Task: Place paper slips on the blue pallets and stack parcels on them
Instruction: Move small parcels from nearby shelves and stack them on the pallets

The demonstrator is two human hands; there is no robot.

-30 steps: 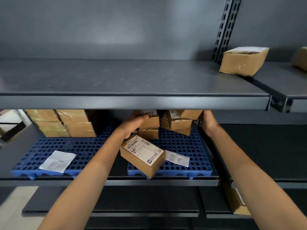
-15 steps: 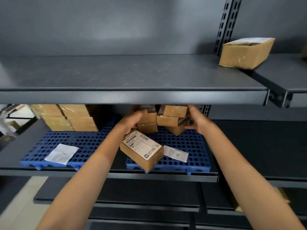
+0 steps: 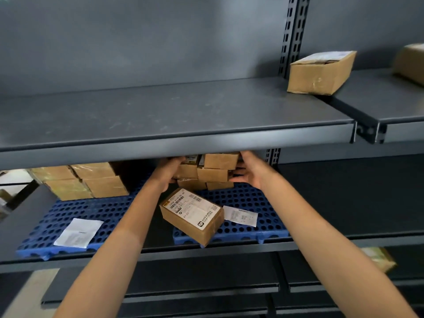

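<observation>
Head view: hands perhaps on parcels.

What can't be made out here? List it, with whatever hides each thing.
All in the head view:
- Top of the parcel stack and both hands' fingertips: hidden by the upper shelf.
- Print on the labelled parcel and the two paper slips: too small to read.
- Box at far right: cut off by the frame edge.
- Package on the lower shelf: blurred, partly behind the right forearm.
</observation>
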